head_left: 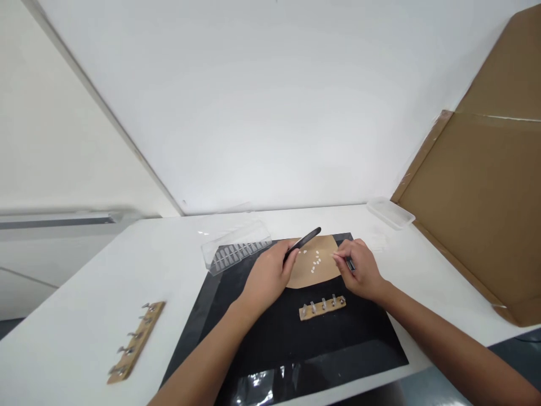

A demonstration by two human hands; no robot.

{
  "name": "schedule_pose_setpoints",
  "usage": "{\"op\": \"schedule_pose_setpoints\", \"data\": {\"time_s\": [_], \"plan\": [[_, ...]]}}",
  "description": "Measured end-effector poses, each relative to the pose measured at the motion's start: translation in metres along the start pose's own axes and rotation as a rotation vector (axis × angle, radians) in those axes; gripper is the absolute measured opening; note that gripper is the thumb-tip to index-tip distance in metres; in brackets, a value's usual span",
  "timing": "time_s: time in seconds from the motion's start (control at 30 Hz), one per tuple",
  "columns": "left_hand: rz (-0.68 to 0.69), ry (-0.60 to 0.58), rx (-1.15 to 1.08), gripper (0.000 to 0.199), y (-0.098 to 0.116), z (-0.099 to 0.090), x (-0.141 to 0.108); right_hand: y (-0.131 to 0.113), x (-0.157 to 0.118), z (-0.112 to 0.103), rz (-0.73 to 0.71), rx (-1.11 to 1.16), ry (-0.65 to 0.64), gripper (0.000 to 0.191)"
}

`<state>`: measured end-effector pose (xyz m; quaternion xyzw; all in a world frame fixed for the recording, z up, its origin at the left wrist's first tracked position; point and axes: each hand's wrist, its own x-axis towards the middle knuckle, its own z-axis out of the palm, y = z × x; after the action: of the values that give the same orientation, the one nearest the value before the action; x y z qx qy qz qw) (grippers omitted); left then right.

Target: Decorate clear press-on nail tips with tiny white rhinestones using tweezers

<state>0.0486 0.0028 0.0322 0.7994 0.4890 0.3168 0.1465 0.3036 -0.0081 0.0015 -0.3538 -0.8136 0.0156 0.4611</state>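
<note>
My left hand (270,268) is closed around a black nail file (307,239) with a rounded end, which slants up to the right over a sheet of brown paper (302,276). At the paper's right edge, my right hand (359,266) has its thumb and forefinger pinched together; whatever lies at the fingertips is too small to name. A dark, shiny thing (350,263) shows partly under its fingers. Several small white ovals (316,261) lie on the paper between the hands. Just below, a wooden strip (322,309) bears a row of clear nail tips on little stands.
A clear box of nail tips (236,254) stands behind my left hand. Another wooden strip with stands (137,341) lies at left on the white table (76,316). A black mat (279,338) lies under the work. A translucent tray (389,213) and large cardboard (473,208) are at right.
</note>
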Motion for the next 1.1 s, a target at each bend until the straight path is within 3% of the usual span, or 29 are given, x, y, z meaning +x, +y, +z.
{"op": "schedule_pose_setpoints", "data": {"time_s": [0.23,0.53,0.73,1.1], "plan": [[-0.010,-0.054,-0.120,0.036,0.007,0.009,-0.016,-0.003,0.037,0.027,-0.054,-0.144,-0.027,0.011],[-0.125,-0.058,-0.275,0.037,0.014,0.005,-0.019,0.001,0.030,0.024,-0.028,-0.078,0.058,0.009],[-0.195,-0.182,-0.426,0.037,0.021,0.007,-0.022,0.009,0.026,0.032,0.006,-0.073,0.016,0.006],[-0.142,-0.189,-0.409,0.035,0.014,0.008,-0.022,0.002,0.025,0.033,0.141,0.098,-0.031,0.009]]}}
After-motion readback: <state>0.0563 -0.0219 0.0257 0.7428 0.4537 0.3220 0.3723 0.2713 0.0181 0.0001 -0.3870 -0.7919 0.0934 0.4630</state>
